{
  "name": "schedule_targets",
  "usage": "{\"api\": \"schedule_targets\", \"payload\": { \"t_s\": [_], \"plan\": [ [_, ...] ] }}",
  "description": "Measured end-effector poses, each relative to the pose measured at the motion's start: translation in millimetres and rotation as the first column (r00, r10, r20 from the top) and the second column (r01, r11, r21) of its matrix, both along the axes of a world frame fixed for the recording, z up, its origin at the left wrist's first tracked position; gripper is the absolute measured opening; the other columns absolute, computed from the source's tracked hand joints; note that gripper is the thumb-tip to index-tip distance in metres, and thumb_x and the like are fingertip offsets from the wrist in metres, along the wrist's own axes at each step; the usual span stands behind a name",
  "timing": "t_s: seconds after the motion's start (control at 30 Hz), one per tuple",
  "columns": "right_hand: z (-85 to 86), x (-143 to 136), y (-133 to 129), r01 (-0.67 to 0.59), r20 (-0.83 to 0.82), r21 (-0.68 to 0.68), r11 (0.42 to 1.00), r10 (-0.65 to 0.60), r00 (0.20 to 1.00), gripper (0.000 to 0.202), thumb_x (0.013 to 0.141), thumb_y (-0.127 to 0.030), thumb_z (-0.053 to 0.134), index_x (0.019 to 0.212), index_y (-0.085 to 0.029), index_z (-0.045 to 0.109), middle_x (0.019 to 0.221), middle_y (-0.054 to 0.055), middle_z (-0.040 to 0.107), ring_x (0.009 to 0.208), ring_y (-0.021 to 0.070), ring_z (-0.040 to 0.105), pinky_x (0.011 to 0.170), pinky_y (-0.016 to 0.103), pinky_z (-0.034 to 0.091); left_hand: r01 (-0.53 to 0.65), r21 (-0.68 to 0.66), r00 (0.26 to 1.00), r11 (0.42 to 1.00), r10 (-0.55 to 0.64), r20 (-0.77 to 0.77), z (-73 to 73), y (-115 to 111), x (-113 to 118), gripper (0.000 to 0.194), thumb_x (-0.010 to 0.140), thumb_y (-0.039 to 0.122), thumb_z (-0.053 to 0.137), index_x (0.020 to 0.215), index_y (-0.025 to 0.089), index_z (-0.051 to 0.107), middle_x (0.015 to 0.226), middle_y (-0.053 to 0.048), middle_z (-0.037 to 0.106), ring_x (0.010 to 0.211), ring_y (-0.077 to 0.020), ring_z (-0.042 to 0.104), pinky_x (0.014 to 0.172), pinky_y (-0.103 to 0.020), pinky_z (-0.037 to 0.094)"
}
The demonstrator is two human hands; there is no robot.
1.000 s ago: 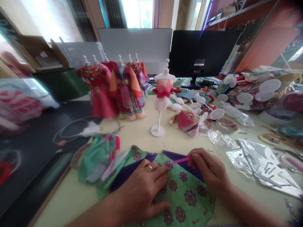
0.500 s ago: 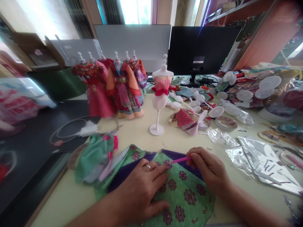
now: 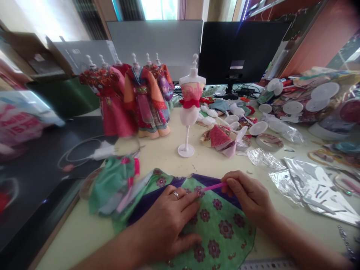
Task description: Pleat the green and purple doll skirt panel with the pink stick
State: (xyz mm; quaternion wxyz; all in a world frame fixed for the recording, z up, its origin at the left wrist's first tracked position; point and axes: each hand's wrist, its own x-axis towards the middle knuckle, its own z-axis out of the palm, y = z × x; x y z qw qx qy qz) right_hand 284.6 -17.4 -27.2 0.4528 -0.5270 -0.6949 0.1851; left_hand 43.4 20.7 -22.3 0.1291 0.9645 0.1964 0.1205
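Observation:
A green doll-size garment piece (image 3: 206, 234) with dark red flower prints and purple edging (image 3: 208, 182) lies spread on the table. My left hand (image 3: 171, 221), a ring on one finger, rests flat on this cloth with its fingers stretched out. Pinched between the thumb and fingers of my right hand (image 3: 249, 195) is a thin pink pen-like stick (image 3: 213, 187). Its tip meets a flower close to my left fingertips; whether anything is on the tip is too small to tell. Left of the cloth sits a crumpled green garment (image 3: 116, 183) with pink trim.
Behind the cloth stands a small white dress form (image 3: 187, 116) in a pink top. Dressed forms (image 3: 144, 101) crowd the back left, before two monitors (image 3: 239, 52). Loose stands and scraps (image 3: 221, 138), tape rolls (image 3: 270, 141), clear wrappers and a silver sheet (image 3: 320, 187) lie right; a ruler (image 3: 264, 264) shows in front.
The view has tilted down slightly, so the background sits higher and the ruler's edge shows at the bottom. Both hands and the pink stick keep nearly the same place on the cloth.

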Motion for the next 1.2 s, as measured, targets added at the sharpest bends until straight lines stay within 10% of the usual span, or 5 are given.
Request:
{"api": "schedule_targets", "payload": {
  "t_s": [1.2],
  "plan": [
    [-1.7, 3.4, 1.5, -0.009, 0.086, 0.023, 1.0, 0.007, 0.996, 0.016, 0.096, -0.021, 0.042, 0.086, -0.022, 0.055, 0.065, -0.004, 0.06, 0.056, 0.007, 0.056, 0.055, 0.018, 0.045, 0.032, 0.106, 0.999, 0.994, -0.028, -0.036, -2.8, 0.7, 2.8, 0.056, 0.088, 0.052, 0.051, 0.128, 0.012, 0.051, 0.139, -0.012, 0.05, 0.104, -0.0318, 0.057, 0.086, -0.047, 0.04]
  ]
}}
